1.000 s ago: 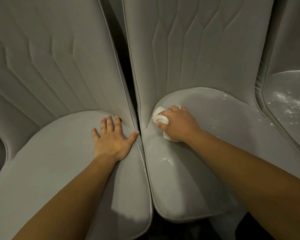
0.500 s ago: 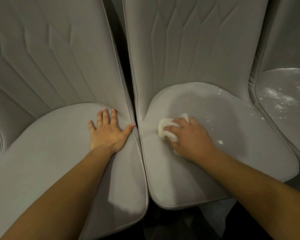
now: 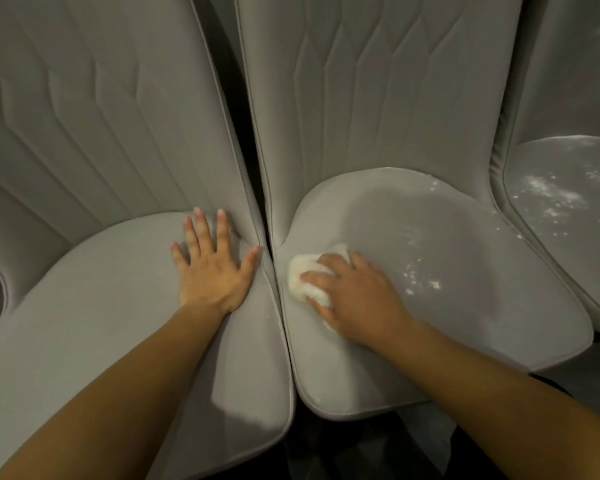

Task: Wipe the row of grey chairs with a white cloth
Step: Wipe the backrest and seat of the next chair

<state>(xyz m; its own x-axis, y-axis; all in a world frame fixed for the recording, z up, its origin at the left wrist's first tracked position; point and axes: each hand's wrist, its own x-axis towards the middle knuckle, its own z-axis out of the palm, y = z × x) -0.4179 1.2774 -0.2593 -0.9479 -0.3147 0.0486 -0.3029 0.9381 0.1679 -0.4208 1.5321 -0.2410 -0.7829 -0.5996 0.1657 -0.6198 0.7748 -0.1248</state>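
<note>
We are wiping the middle chair of the grey row. Our right hand is gripping the white cloth, fingers curled over the bunched wad and pressing it onto the seat near its left edge. Our left hand is lying flat with fingers spread, holding nothing, bracing on the left chair just beside the gap between the two seats.

To do this pass well, we are judging that the cloth should be sweeping rightward toward the white specks scattered mid-seat. Even, overlapping strokes would gather the residue into the wad rather than smear it (a fresh fold would help once one face loads up). The crease under the backrest is likely trapping flecks too.

The upholstery is looking smooth, matte and lightly padded, with piped edges, rounded seats and stitched chevron lines on the backs. The right chair is carrying a heavier dusting of white powder.
</note>
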